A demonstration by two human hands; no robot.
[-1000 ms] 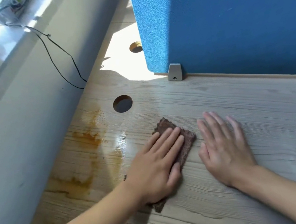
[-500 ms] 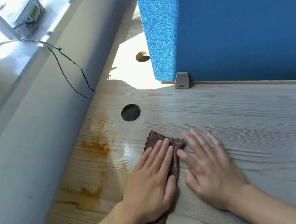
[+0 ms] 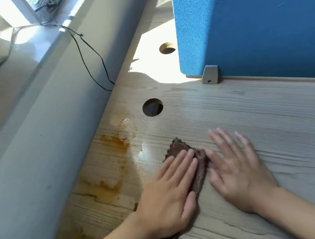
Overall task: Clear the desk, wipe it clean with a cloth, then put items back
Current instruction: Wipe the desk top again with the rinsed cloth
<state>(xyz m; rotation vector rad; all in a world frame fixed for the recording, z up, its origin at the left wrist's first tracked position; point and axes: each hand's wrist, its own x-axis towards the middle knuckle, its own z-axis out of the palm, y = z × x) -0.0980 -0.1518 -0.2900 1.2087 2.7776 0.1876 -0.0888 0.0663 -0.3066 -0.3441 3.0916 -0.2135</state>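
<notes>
A brown cloth (image 3: 197,164) lies bunched on the pale wooden desk (image 3: 266,122). My left hand (image 3: 170,191) presses flat on it with straight fingers and covers most of it. My right hand (image 3: 236,166) lies flat on the desk right beside it, its thumb and forefinger touching the cloth's right edge. An orange-brown stain (image 3: 115,144) and a wet shine spread over the desk to the left of the cloth.
A blue partition (image 3: 249,13) with a grey foot bracket (image 3: 210,74) stands at the back. Two round cable holes (image 3: 152,107) (image 3: 167,48) pierce the desk. A grey wall ledge (image 3: 38,142) runs along the left, with a black cable (image 3: 90,53) hanging down to the desk edge.
My right hand has slid left until it touches the cloth, which is now bunched narrower between both hands. The view has shifted slightly.
</notes>
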